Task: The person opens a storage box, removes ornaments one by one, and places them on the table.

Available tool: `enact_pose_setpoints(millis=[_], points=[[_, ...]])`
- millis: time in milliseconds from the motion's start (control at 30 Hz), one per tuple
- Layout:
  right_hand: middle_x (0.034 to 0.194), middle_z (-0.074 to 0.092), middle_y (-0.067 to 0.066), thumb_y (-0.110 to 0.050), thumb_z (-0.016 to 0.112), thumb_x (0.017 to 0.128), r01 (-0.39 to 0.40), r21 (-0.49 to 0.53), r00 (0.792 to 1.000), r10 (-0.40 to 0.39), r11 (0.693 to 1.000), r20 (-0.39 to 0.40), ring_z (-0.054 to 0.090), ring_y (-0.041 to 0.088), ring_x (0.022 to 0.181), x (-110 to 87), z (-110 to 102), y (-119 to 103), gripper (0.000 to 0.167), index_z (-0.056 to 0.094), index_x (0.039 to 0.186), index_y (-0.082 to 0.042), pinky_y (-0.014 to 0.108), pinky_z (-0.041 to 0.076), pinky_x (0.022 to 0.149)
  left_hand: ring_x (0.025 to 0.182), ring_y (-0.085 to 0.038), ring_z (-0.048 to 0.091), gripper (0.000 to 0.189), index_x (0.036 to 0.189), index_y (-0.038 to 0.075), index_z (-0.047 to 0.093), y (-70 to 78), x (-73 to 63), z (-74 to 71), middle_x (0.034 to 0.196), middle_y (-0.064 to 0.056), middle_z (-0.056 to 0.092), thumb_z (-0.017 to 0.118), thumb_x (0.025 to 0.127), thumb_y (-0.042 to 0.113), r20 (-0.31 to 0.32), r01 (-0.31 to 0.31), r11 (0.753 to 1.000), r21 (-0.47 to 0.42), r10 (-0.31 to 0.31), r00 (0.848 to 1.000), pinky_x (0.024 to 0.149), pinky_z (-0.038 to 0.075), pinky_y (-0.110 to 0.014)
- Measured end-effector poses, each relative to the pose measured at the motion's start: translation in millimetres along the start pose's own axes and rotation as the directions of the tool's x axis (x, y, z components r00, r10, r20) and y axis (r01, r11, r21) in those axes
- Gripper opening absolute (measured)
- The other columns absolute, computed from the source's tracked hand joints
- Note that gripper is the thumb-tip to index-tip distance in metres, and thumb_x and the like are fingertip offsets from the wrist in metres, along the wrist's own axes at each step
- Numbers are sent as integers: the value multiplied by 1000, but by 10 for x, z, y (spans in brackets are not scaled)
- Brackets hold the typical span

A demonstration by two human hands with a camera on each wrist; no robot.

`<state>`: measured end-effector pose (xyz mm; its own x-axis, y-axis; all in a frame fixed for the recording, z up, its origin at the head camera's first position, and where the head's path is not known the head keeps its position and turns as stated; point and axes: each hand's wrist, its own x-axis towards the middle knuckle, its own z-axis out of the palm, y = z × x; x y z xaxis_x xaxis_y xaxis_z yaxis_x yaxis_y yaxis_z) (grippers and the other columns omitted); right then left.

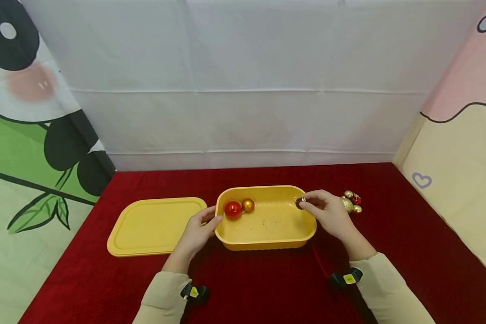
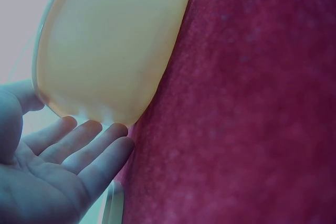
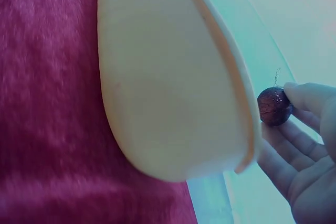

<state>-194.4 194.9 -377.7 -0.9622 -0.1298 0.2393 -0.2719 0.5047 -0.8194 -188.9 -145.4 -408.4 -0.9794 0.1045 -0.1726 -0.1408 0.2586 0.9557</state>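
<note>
A yellow plastic box [image 1: 267, 245] stands uncovered on the red cloth. Inside, toward its left end, lie a shiny red bauble [image 1: 232, 210] and a smaller gold bauble [image 1: 248, 205]. My left hand [image 1: 196, 234] holds the box's left end, its thumb on the rim and its fingertips [image 2: 116, 129] against the outer wall. Between thumb and fingers my right hand [image 1: 331, 213] pinches a small dark bauble [image 3: 274, 106] with a fine loop on top. That bauble is over the box's right end, by the rim.
A flat yellow lid [image 1: 154, 227] lies left of the box. Beyond my right hand sits a small cluster of gold and red baubles [image 1: 347, 205]. The red cloth [image 1: 259, 288] covers the table, and a white sheet [image 1: 251, 90] hangs behind it.
</note>
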Motion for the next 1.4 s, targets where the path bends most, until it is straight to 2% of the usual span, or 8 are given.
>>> enact_pose_setpoints(millis=[200,400,633,933,1067,1200,1300,1400], points=[[100,71,16,-19,68,88,-19,24,999,19,1000,-32,65,-1,83,-32,-109,76,22,66,102,-2,14,53,74,111,-30,60,49,140,4,42,-10,2,2,135,-22,51,55,96,22,3,4,1000,9,-4,1000,85,55,-36],[102,69,13,-23,68,88,-65,-48,996,62,997,-65,61,-5,82,-70,-194,154,24,65,103,-4,12,51,73,111,-30,60,49,140,4,43,-16,3,9,135,-21,51,55,96,22,-1,9,1000,3,-9,1000,85,55,-36],[100,70,11,-21,69,87,-45,-123,992,29,991,-127,56,-10,81,-86,-284,191,21,67,101,-5,10,47,73,111,-30,60,49,140,5,43,-19,4,16,135,-20,51,55,96,23,-5,12,1000,13,-12,1000,84,56,-36],[105,67,15,-20,67,89,-60,-84,987,46,995,-153,54,-15,83,-118,-422,267,23,65,103,-2,6,47,73,111,-30,60,49,140,5,43,-24,11,15,135,-21,51,55,96,23,1,12,1000,10,-12,1000,84,56,-35],[105,67,21,-14,65,89,-63,-39,987,56,997,-150,59,-11,80,-133,-490,320,23,63,107,1,11,52,69,110,-29,60,49,140,6,44,-25,15,10,135,-20,51,56,96,24,3,12,1000,10,-12,1000,84,56,-34],[101,67,23,-10,64,90,-59,-65,984,47,996,-173,60,-9,75,-145,-567,383,22,63,108,2,11,51,66,111,-29,60,49,139,6,44,-26,18,7,135,-20,51,56,96,25,5,11,1000,4,-11,1000,84,56,-34],[95,69,7,-10,64,88,-58,-143,974,25,988,-224,55,-15,76,-149,-619,435,20,65,106,1,5,46,66,111,-29,59,50,140,6,43,-25,19,5,136,-20,51,56,96,25,5,13,1000,4,-13,1000,85,55,-34],[90,65,-13,-12,64,89,-76,-162,967,33,984,-252,53,-17,76,-158,-672,469,20,66,106,-1,5,44,65,113,-30,59,50,140,6,42,-18,18,2,137,-20,50,55,96,25,10,15,1000,5,-16,1000,86,55,-35]])
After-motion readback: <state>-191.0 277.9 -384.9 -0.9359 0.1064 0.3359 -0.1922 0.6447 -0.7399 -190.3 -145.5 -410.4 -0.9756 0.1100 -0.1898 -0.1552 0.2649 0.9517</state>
